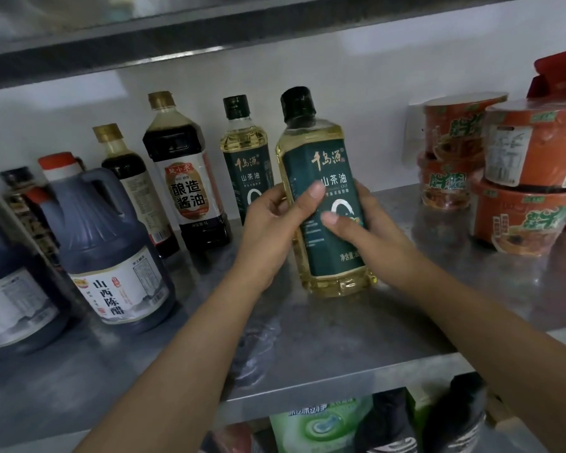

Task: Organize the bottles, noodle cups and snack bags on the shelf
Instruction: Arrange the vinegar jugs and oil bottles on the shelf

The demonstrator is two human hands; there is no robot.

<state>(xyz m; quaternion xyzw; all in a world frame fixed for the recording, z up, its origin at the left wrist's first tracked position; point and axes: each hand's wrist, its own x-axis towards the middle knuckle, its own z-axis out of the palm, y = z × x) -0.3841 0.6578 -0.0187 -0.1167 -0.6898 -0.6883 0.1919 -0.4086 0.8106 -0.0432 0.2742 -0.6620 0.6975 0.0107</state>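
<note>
On the steel shelf (307, 338), near its middle, a camellia oil bottle (321, 165) stood almost upright, its black-capped top leaning a little toward eleven o'clock. Whether its base rested on the metal or hung just clear could not be told. Both grips were closed round it: the left grip (272, 223) wrapped the label's left edge with the thumb across the front, and the right grip (363, 220) held the opposite side, thumb likewise on the label. At ten o'clock from it, just beside the left grip, a twin camellia oil bottle (245, 158) stood at the back, with a soy sauce bottle (187, 178) toward nine o'clock and a Shanxi vinegar jug (111, 243) at eight. Stacked noodle cups (533, 152) sat well apart at two to three o'clock. The step in hand looked like setting this bottle with its match. Doing it well probably meant bringing it upright and sliding it back to the twin's right without knocking it. The label should face out, and the grips should let go only once the base sat flat.
</note>
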